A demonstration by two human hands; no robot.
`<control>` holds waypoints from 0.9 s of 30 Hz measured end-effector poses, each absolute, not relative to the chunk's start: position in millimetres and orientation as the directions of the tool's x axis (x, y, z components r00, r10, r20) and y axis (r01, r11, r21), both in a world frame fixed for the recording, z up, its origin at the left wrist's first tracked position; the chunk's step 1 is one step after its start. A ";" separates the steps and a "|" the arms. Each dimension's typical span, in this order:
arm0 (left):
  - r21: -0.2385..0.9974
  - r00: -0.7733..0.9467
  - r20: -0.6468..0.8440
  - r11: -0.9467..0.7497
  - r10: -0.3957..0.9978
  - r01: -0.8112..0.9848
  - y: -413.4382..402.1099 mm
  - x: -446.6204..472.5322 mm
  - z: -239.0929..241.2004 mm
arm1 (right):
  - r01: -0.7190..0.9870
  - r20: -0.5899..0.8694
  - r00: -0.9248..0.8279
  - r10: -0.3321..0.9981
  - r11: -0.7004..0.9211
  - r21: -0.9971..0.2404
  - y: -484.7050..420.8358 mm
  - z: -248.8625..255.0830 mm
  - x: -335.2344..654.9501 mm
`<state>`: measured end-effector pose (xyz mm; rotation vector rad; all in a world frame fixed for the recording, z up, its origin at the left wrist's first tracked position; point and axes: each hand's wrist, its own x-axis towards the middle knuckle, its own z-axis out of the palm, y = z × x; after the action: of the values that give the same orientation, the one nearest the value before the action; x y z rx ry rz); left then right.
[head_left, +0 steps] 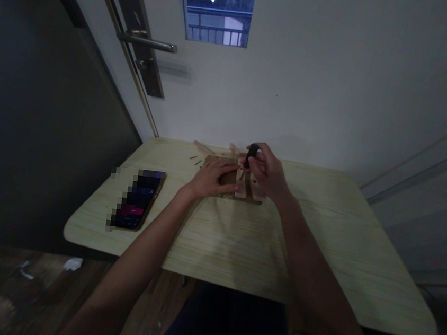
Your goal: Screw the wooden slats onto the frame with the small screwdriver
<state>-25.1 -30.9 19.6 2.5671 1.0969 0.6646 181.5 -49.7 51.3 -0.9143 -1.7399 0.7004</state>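
Note:
My right hand point(269, 172) is closed around the black handle of a screwdriver point(252, 153). Its shaft points down at a pale wooden piece point(242, 188) lying across a darker brown wooden board point(229, 178). My left hand point(213, 178) rests spread on the left part of that board, its thumb and forefinger reaching to the pale piece's edge. Beside it, partly under my right hand, lies a second pale piece point(256, 191) with a dark hole. The screwdriver's tip is too small to make out clearly.
Several small dark screws point(195, 160) and thin pale wooden parts point(204, 147) lie behind the board. A phone point(138, 201) is at the left of the light wood table point(215, 241). A white door with a metal handle point(152, 44) stands directly behind the table.

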 end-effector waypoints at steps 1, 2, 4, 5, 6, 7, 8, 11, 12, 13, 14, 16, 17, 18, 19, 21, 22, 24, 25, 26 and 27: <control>0.412 0.602 0.303 -0.671 0.739 0.616 -31.0 -25.0 19.1 | 0.283 0.508 -0.202 0.837 0.547 -0.788 -49.6 50.6 181.7; 0.410 0.601 0.301 -0.669 0.740 0.620 -30.9 -24.9 18.7 | 0.309 0.508 -0.203 0.837 0.547 -0.778 -49.3 50.0 182.0; 0.404 0.598 0.294 -0.664 0.745 0.629 -30.2 -24.4 17.9 | 0.336 0.506 -0.206 0.837 0.547 -0.767 -48.3 48.7 182.3; 0.399 0.596 0.292 -0.662 0.748 0.634 -29.6 -24.1 17.4 | 0.338 0.506 -0.203 0.838 0.545 -0.767 -47.7 48.2 182.3; 0.395 0.594 0.292 -0.660 0.750 0.639 -29.0 -23.7 16.8 | 0.334 0.506 -0.199 0.839 0.544 -0.770 -47.1 47.9 182.1; 0.390 0.591 0.292 -0.658 0.752 0.644 -28.4 -23.3 16.1 | 0.329 0.508 -0.196 0.839 0.544 -0.772 -46.7 47.8 181.8; 0.387 0.590 0.293 -0.657 0.752 0.647 -27.8 -22.8 15.4 | 0.325 0.513 -0.193 0.837 0.548 -0.771 -46.4 48.0 181.2; 0.387 0.585 0.297 -0.656 0.754 0.648 -26.7 -21.5 13.5 | 0.338 0.533 -0.205 0.821 0.570 -0.749 -46.8 50.0 179.4; 0.389 0.584 0.298 -0.655 0.755 0.648 -26.6 -21.2 13.1 | 0.358 0.531 -0.216 0.819 0.572 -0.738 -47.3 51.0 179.0; 0.391 0.584 0.298 -0.655 0.755 0.647 -26.7 -21.1 12.9 | 0.372 0.539 -0.219 0.813 0.581 -0.724 -47.9 52.0 178.7; 0.392 0.583 0.298 -0.654 0.756 0.647 -26.8 -21.0 12.7 | 0.386 0.542 -0.217 0.812 0.581 -0.717 -48.6 53.1 178.7; 0.394 0.581 0.293 -0.650 0.759 0.650 -27.1 -21.0 12.3 | 0.410 0.533 -0.198 0.823 0.563 -0.718 -50.1 55.0 178.8; 0.394 0.580 0.291 -0.647 0.761 0.652 -27.1 -21.0 12.1 | 0.419 0.525 -0.181 0.832 0.548 -0.724 -50.9 55.9 179.0; 0.394 0.579 0.288 -0.646 0.763 0.654 -27.2 -21.1 11.9 | 0.422 0.522 -0.164 0.837 0.538 -0.730 -51.6 56.6 179.2; 0.394 0.578 0.287 -0.644 0.764 0.656 -27.2 -21.1 11.7 | 0.420 0.526 -0.152 0.837 0.537 -0.732 -52.3 57.0 179.2; 0.393 0.577 0.289 -0.644 0.764 0.656 -27.5 -21.0 11.6 | 0.377 0.557 -0.157 0.815 0.571 -0.729 -52.9 56.9 179.1; 0.392 0.576 0.291 -0.645 0.764 0.656 -27.7 -21.1 11.8 | 0.331 0.574 -0.173 0.800 0.596 -0.731 -52.7 56.2 178.8; 0.395 0.570 0.300 -0.643 0.765 0.656 -28.5 -21.3 12.5 | 0.217 0.583 -0.219 0.783 0.621 -0.753 -51.6 53.7 178.0; 0.399 0.568 0.303 -0.643 0.765 0.654 -29.0 -21.4 13.0 | 0.172 0.571 -0.232 0.787 0.611 -0.773 -50.8 52.3 177.6; 0.402 0.568 0.306 -0.645 0.764 0.650 -29.5 -21.7 13.5 | 0.145 0.557 -0.237 0.796 0.596 -0.790 -50.0 51.0 177.2; 0.405 0.571 0.309 -0.648 0.761 0.645 -29.9 -21.9 13.9 | 0.132 0.544 -0.227 0.807 0.579 -0.804 -49.2 50.1 176.9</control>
<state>-21.9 -29.9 13.9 2.5575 1.1671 0.6795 176.9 -49.2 50.1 -0.7848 -1.7083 0.7647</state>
